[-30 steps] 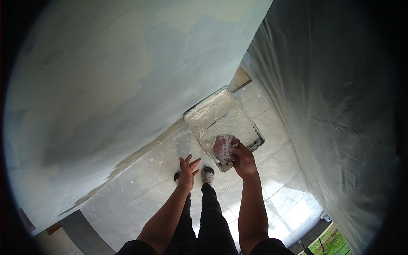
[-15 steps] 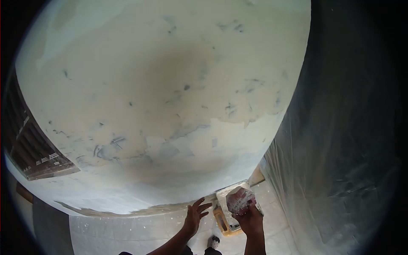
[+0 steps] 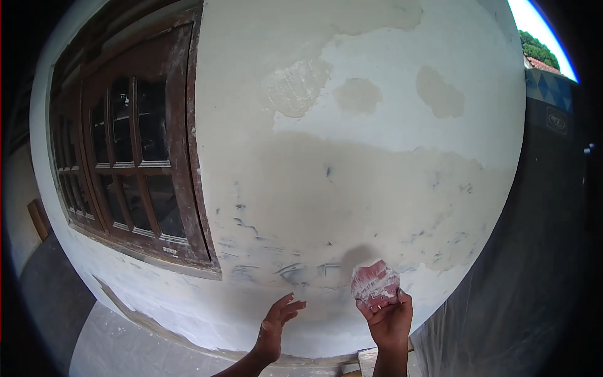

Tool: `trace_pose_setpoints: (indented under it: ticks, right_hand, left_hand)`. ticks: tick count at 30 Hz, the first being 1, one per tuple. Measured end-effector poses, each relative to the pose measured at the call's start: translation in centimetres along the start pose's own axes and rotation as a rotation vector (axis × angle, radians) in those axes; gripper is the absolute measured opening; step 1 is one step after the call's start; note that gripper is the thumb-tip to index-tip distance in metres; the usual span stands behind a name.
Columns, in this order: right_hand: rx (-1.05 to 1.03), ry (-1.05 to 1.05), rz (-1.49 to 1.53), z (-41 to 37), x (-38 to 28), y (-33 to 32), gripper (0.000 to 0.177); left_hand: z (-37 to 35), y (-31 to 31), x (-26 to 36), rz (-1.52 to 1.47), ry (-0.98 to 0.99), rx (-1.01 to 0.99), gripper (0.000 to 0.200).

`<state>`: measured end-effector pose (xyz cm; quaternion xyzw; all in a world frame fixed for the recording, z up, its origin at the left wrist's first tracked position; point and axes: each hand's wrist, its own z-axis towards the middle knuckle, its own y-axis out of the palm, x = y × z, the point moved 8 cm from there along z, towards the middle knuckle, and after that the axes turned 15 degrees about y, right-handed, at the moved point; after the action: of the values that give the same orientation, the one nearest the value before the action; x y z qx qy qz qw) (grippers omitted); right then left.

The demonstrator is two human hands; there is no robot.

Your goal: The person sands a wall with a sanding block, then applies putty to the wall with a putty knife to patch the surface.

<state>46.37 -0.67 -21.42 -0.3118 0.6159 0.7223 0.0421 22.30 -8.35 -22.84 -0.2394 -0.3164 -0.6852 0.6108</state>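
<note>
My right hand (image 3: 389, 320) grips a reddish, plaster-smeared pad (image 3: 375, 283), held up close to the patched white wall (image 3: 352, 176). It casts a shadow on the wall just above. My left hand (image 3: 277, 323) is raised beside it, fingers spread and empty, near grey scuff marks low on the wall.
A dark brown wooden window (image 3: 132, 163) with several panes fills the left of the wall. Clear plastic sheeting (image 3: 534, 283) hangs at the right. A tiled floor (image 3: 119, 349) shows at the lower left, and a tray edge (image 3: 367, 361) peeks out below my right hand.
My view has swung up from the floor and paint tray to the wall and window. My right hand has lifted the pad from the tray up toward the wall.
</note>
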Motion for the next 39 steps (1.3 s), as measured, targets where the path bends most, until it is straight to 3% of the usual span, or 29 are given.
trace_pose_setpoints:
  ticks: [2,4,5,7,8,10,13,17,19,22,26,33,39]
  right_hand:
    - [-0.088,-0.047,-0.023,2.4,1.0,5.8,0.034]
    - [-0.124,-0.280,-0.141,3.3,0.7,10.8,0.037]
    - [-0.124,-0.291,-0.141,4.4,1.2,13.2,0.037]
    - [-0.060,-0.788,-0.659,3.7,0.3,19.2,0.042]
    - [-0.055,-0.799,-0.657,4.7,0.1,20.3,0.042]
    - [-0.024,-1.341,-1.273,3.9,1.1,25.2,0.049]
    - [0.038,-1.533,-1.499,5.1,2.2,29.0,0.052]
    - [0.038,-1.636,-1.696,7.3,3.2,30.4,0.055]
    - [0.046,-1.662,-1.752,7.9,3.3,30.7,0.054]
    - [0.059,-1.675,-1.833,9.3,3.4,30.3,0.053]
    - [0.068,-1.618,-1.898,9.2,3.5,28.1,0.052]
    - [-0.006,-1.756,-1.948,9.3,2.3,30.5,0.048]
    - [-0.054,-1.766,-2.005,9.3,0.1,28.3,0.048]
  left_hand:
    - [3.4,-4.1,4.3,0.135,0.198,-0.008,0.104]
    - [6.7,-7.8,8.4,0.308,0.519,-0.032,0.103]
    - [8.6,-9.5,10.5,0.405,0.626,-0.040,0.102]
    - [12.4,-12.8,14.4,0.592,0.845,-0.060,0.099]
    - [14.0,-13.8,15.9,0.680,0.965,-0.069,0.098]
    - [16.9,-14.9,17.2,0.700,0.998,-0.093,0.099]
    - [20.0,-15.4,18.8,0.788,1.080,-0.135,0.105]
    - [21.6,-14.9,20.0,0.882,1.174,-0.170,0.111]
    - [21.4,-12.5,19.5,1.045,1.184,-0.346,0.113]
    - [21.5,-11.2,19.1,1.137,1.187,-0.420,0.111]
    - [21.6,-11.2,18.9,1.185,1.193,-0.438,0.108]
    - [21.9,-11.0,18.7,1.211,1.182,-0.446,0.107]
    - [21.4,-11.5,18.6,1.231,1.191,-0.439,0.109]
